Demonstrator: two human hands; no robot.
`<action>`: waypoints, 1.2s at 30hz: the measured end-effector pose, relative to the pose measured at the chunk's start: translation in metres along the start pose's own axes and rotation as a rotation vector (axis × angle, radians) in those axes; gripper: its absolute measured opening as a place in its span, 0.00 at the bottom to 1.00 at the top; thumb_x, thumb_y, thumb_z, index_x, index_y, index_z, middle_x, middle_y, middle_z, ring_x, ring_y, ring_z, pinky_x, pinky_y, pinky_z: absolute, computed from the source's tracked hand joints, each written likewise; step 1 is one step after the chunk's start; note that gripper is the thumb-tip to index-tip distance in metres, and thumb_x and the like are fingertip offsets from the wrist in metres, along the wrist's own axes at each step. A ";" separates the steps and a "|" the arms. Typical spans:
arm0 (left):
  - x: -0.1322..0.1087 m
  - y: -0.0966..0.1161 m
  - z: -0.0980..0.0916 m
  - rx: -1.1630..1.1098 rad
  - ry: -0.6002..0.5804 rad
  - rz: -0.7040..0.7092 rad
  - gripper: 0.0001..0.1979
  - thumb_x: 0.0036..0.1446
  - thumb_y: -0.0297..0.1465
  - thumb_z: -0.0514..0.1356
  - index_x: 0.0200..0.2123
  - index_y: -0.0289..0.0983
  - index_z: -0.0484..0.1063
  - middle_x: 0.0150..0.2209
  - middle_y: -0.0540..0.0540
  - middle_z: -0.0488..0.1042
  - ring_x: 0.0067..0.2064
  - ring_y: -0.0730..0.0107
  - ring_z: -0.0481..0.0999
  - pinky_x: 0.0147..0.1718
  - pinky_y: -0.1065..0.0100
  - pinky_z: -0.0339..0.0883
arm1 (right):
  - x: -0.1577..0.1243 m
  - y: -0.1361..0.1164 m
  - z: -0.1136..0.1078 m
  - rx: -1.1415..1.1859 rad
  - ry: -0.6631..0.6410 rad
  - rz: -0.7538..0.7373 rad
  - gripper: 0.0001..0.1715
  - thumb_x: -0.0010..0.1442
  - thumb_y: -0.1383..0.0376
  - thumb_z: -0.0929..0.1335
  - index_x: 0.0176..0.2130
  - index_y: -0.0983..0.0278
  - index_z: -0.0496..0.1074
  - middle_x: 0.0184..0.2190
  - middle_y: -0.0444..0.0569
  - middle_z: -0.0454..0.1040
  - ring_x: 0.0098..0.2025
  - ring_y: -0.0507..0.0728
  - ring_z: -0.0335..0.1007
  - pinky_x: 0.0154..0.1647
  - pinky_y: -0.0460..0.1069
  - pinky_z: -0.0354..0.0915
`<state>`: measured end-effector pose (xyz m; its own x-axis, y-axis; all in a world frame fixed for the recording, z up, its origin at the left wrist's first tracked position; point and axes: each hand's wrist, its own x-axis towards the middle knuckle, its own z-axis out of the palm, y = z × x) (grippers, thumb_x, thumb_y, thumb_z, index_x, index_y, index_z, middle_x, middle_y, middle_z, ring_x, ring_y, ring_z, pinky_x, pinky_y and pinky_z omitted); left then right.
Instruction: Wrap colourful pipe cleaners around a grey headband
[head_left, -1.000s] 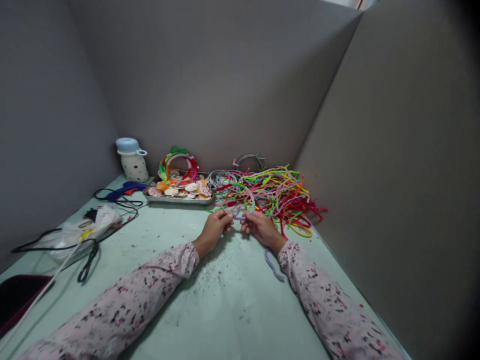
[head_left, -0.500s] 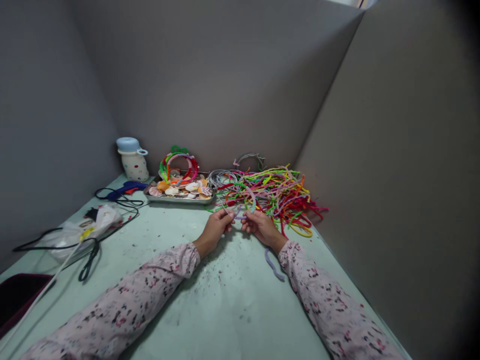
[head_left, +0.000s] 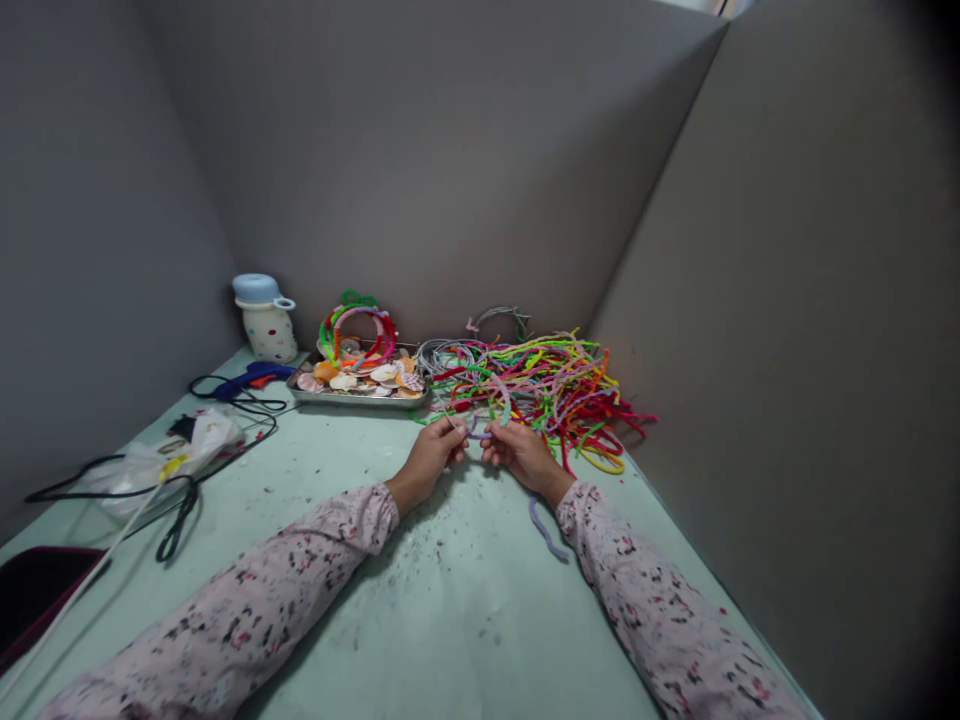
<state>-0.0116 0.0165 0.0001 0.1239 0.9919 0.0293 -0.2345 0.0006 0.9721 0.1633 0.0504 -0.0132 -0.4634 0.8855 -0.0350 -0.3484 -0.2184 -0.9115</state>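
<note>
Over the middle of the table, my left hand (head_left: 433, 455) and my right hand (head_left: 525, 457) face each other, a small gap between their fingertips. Both are closed in a pinch on one wire ring (head_left: 505, 397), partly covered in fuzzy pink and pale blue. A purple pipe cleaner (head_left: 478, 434) spans the gap between the fingers on the ring's near side. Its ends are hidden by my fingers. Near my right wrist, a length of lavender pipe cleaner (head_left: 547, 530) hangs or lies; I cannot tell whether it joins the ring.
Behind my hands spreads a heap of coloured pipe cleaners (head_left: 577, 385), beside coiled grey wire (head_left: 446, 357). A metal tray (head_left: 360, 399) holds shells and wrapped rings (head_left: 390, 335). Leftward are a bottle (head_left: 270, 325), blue-handled tool (head_left: 255, 374), black cable (head_left: 176, 530) and plastic bag (head_left: 214, 437). Grey partitions enclose the table.
Almost nothing differs. The purple pipe cleaner between my fingertips has shifted slightly, while both hands keep their pinch on the ring in the same place.
</note>
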 end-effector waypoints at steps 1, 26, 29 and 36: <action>0.000 0.000 0.000 0.000 0.001 0.001 0.13 0.50 0.39 0.63 0.32 0.35 0.67 0.24 0.53 0.68 0.20 0.81 0.63 0.19 0.77 0.52 | 0.000 0.000 0.000 0.002 0.000 0.000 0.09 0.57 0.63 0.70 0.33 0.67 0.70 0.25 0.47 0.75 0.23 0.50 0.73 0.18 0.40 0.65; -0.002 0.001 0.001 -0.054 0.009 -0.039 0.14 0.50 0.40 0.62 0.31 0.35 0.66 0.25 0.51 0.70 0.20 0.80 0.64 0.19 0.76 0.53 | -0.002 -0.002 0.003 0.021 0.027 0.007 0.09 0.56 0.62 0.71 0.33 0.66 0.71 0.25 0.47 0.75 0.23 0.50 0.72 0.18 0.41 0.65; -0.002 0.001 0.001 -0.065 0.006 -0.050 0.14 0.50 0.39 0.62 0.31 0.35 0.66 0.25 0.51 0.70 0.20 0.80 0.65 0.18 0.76 0.53 | -0.002 -0.002 0.002 0.012 0.027 0.001 0.09 0.57 0.62 0.70 0.32 0.66 0.70 0.25 0.47 0.75 0.23 0.50 0.72 0.18 0.41 0.65; 0.000 0.000 -0.001 -0.093 -0.031 -0.060 0.13 0.51 0.39 0.61 0.31 0.35 0.66 0.24 0.52 0.69 0.20 0.80 0.65 0.19 0.77 0.53 | -0.002 -0.001 0.002 0.002 0.019 0.005 0.09 0.56 0.62 0.71 0.32 0.66 0.71 0.25 0.47 0.75 0.23 0.50 0.73 0.19 0.41 0.64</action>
<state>-0.0126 0.0169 -0.0005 0.1695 0.9853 -0.0194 -0.3138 0.0727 0.9467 0.1634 0.0482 -0.0114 -0.4499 0.8918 -0.0472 -0.3481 -0.2238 -0.9103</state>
